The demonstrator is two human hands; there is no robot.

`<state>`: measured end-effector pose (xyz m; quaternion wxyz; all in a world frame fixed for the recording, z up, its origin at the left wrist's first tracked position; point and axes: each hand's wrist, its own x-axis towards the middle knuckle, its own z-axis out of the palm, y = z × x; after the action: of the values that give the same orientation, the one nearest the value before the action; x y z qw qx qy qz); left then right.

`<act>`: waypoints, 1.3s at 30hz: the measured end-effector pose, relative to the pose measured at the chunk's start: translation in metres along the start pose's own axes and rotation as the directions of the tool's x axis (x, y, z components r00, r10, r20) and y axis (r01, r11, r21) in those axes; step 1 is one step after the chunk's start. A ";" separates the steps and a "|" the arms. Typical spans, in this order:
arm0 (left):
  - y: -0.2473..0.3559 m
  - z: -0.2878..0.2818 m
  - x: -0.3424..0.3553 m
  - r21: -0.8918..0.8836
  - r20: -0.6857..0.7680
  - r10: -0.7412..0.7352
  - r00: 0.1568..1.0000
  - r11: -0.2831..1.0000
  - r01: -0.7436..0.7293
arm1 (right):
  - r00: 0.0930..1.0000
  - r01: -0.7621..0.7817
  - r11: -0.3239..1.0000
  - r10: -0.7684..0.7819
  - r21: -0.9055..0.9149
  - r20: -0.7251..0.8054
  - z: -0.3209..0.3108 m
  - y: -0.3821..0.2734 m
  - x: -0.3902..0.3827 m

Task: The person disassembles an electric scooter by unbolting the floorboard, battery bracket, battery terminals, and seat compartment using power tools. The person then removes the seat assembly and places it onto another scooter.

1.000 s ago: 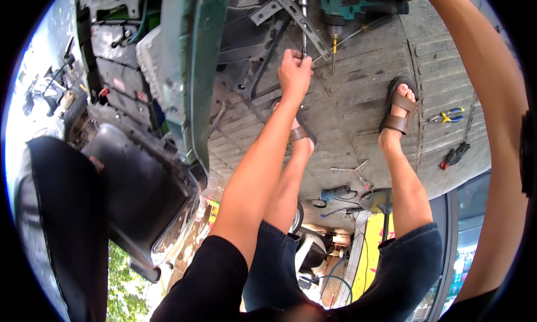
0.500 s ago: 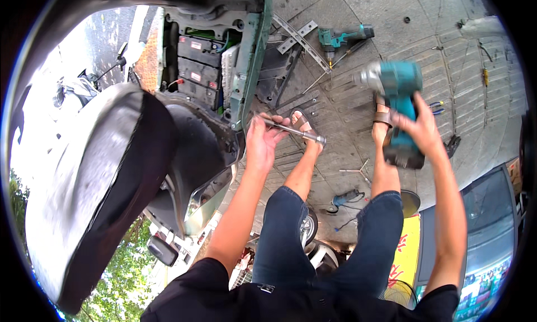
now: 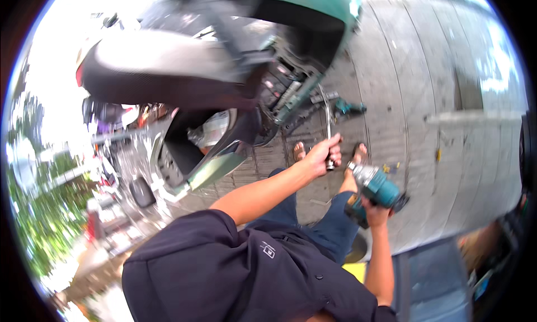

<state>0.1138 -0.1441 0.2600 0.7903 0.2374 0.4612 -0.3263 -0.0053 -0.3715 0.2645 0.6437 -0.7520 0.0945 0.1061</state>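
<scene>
My left hand (image 3: 324, 156) is closed around a long metal socket bar (image 3: 329, 126), held nearly upright in the picture with its thick socket end below my fingers. In my right hand (image 3: 377, 214) is a teal and black cordless impact wrench (image 3: 380, 188), gripped by the handle. Its silver nose points up and left toward the bar's socket end, apart from it. Beyond my left hand, a green scooter (image 3: 335, 42) has its compartment uncovered, showing dark batteries (image 3: 274, 87) inside. The scooter's dark seat (image 3: 168, 81) lies to the left, blurred by motion.
A second teal cordless drill (image 3: 349, 106) lies on the paved ground (image 3: 408, 126) beyond my hands, next to metal strips. A yellow-handled tool (image 3: 438, 155) is farther right. My sandalled feet are below my hands. A blue-grey box-like thing (image 3: 433, 283) stands at lower right.
My view has swung, so the scooter now sits higher and farther right. The impact wrench has come nearer the socket bar, its nose now angled up-left. My left hand has closed more tightly around the bar.
</scene>
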 end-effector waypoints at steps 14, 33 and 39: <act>0.085 -0.097 -0.174 -0.625 -0.082 0.472 0.878 0.661 -0.414 | 0.751 0.458 0.862 -0.246 -0.216 0.613 0.182 -0.168 0.013; 0.232 -0.270 -0.180 -0.836 0.163 0.236 0.958 0.549 0.007 | 0.855 0.267 0.882 -0.032 -0.387 0.517 0.446 -0.229 0.003; 0.249 -0.281 -0.109 -0.602 0.156 0.072 0.985 0.797 0.037 | 0.868 0.068 0.709 0.304 -0.702 0.392 0.455 -0.161 0.069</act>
<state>0.0962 0.2454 0.2447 0.8642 -0.0510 0.4693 -0.1742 0.0888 0.1020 0.3305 0.3072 -0.8788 -0.0655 0.3592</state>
